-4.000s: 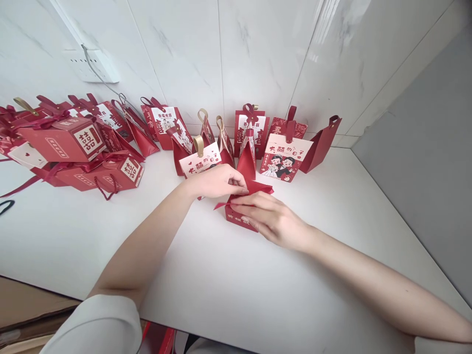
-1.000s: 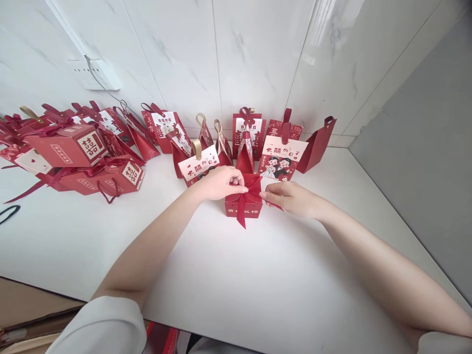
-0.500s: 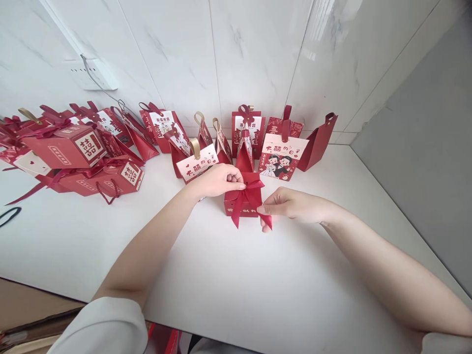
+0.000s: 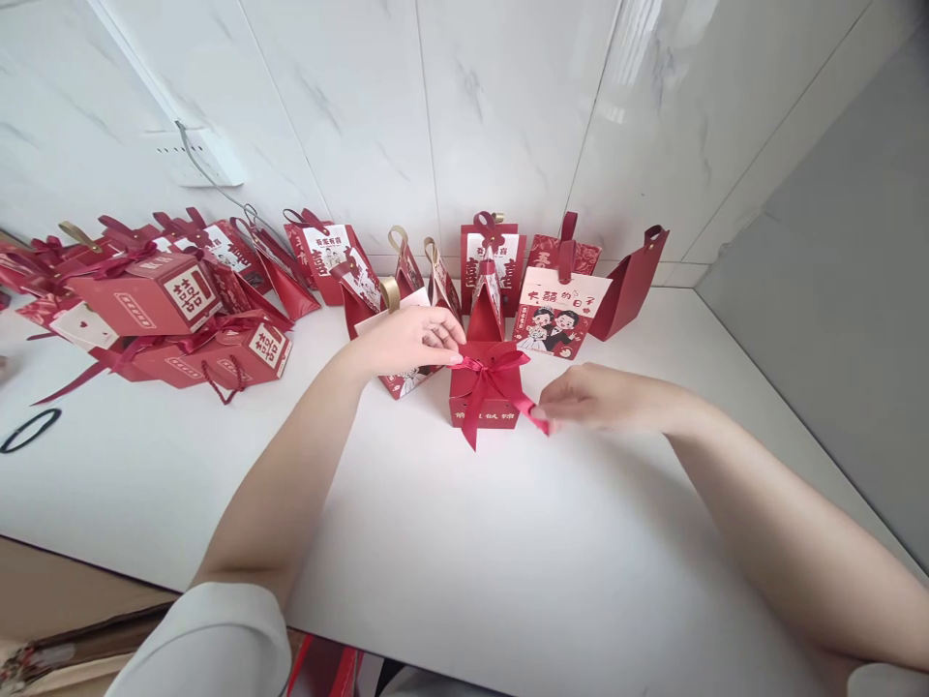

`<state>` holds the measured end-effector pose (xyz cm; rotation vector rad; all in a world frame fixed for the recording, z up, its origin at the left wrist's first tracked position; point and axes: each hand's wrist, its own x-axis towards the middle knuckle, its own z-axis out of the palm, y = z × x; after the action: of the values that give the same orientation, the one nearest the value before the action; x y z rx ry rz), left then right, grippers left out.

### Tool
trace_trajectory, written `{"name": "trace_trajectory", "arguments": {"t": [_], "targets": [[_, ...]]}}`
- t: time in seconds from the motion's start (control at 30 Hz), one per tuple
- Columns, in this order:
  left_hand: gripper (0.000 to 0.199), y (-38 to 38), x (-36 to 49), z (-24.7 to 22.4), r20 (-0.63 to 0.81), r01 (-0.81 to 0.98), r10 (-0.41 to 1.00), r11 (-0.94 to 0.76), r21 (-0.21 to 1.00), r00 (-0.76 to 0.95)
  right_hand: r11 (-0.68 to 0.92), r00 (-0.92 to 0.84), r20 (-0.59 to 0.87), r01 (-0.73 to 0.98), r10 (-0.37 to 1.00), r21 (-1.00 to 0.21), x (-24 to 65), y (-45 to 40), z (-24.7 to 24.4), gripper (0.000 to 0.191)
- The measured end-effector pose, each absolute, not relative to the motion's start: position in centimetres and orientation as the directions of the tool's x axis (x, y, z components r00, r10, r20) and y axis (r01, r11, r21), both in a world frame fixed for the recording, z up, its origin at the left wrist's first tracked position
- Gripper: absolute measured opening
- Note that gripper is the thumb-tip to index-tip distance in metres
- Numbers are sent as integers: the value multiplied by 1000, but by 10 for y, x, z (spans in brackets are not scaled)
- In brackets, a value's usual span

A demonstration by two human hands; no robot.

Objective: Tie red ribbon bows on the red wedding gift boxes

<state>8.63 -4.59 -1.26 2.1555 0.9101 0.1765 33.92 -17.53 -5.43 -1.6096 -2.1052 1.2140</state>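
Observation:
A small red gift box with gold lettering on its front stands upright on the white table. A red ribbon is tied in a bow at its top, with one tail hanging down the front. My left hand pinches the bow's left loop between thumb and fingers. On the right, my right hand grips the other ribbon tail, which stretches out tight from the knot; its fingertips are a little blurred. A pink and red gift box stands behind my left hand, partly covered by it.
Several red gift bags, among them one with a cartoon couple, line the tiled wall. Stacked red boxes lie at the left, near a dark loop. A wall socket has a cable. A grey panel borders the right.
My left hand has shifted left from the knot and draws the left loop outward. My right hand has moved right and slightly up, pulling the ribbon tail away from the box.

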Motion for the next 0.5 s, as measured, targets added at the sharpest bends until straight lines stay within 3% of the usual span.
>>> {"name": "trace_trajectory", "arguments": {"t": [0.17,0.27,0.5], "targets": [[29,-47,83,-2,-245,691,691,-492,530,680,98,-124,15,701,992,-707,346,-171,-51,33],[23,-49,85,-1,-226,693,696,-514,505,681,171,-26,211,685,977,-708,337,-169,-55,32],[34,-50,89,-13,-254,684,700,-442,580,668,257,-57,270,543,961,-800,317,-166,-71,32]]}}
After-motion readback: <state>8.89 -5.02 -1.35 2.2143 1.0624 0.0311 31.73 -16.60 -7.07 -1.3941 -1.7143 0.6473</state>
